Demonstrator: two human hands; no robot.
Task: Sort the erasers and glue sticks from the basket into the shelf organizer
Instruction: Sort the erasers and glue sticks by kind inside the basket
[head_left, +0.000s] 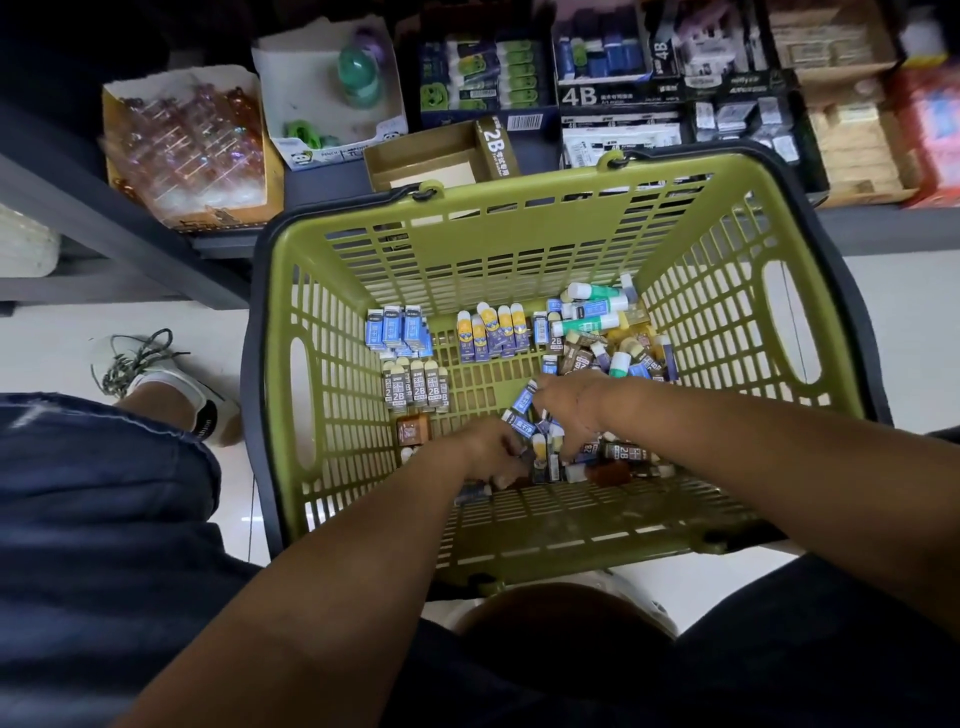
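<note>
While grouped erasers (413, 387) and glue sticks (597, 312) lie in the basket (467, 249), transfer appears barely begun: the right hand (566, 410) pinches a blue eraser (523, 401), the grip of the left hand (488, 454) cannot be determined, and the 2B shelf box (431, 156) stands empty.

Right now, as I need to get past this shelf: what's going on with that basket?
A person has both hands in the green basket: the left hand and right hand reach into a loose eraser pile near them. Farther in, sorted erasers stand in rows and glue sticks lie in the far right corner.
</note>
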